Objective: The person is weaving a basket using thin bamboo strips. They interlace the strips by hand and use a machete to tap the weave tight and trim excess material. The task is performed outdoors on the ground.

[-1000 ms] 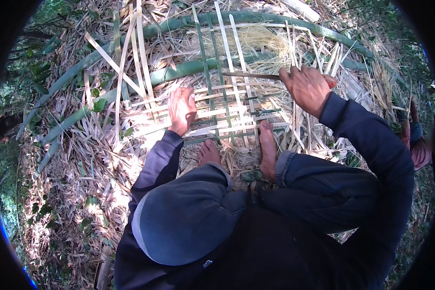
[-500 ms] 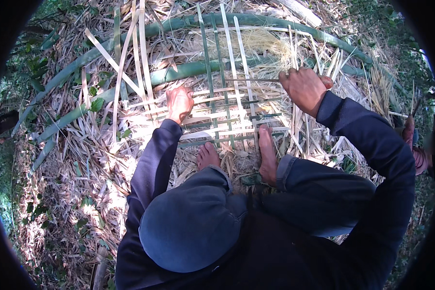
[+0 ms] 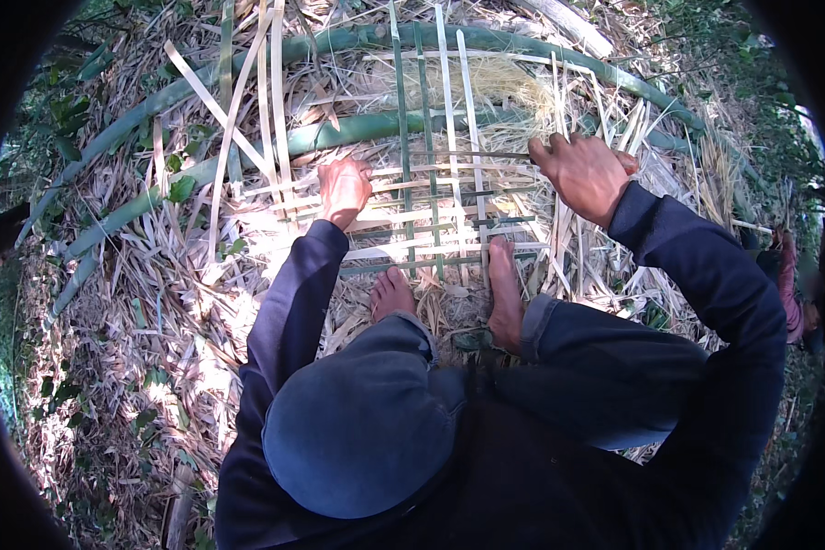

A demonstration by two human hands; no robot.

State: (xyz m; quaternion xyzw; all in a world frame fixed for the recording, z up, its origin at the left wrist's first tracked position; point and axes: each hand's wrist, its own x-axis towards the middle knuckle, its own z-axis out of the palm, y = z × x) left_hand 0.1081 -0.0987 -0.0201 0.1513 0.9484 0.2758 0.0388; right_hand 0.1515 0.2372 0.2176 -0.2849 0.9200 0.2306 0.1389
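dry bamboo litter (image 3: 156,348) underlies woven strip mat (image 3: 431,211); green poles (image 3: 321,137) behind.

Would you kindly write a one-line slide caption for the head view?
Both hands, left and right, press bamboo strips of a woven mat pinned underfoot.

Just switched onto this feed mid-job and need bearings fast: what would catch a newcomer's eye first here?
First, the half-woven lattice of bamboo strips lying on the leaf litter in the upper middle. The left hand presses on its left edge, the right hand grips strips at its right edge, and two bare feet pin its near edge. Long green bamboo poles curve across the ground just behind it.
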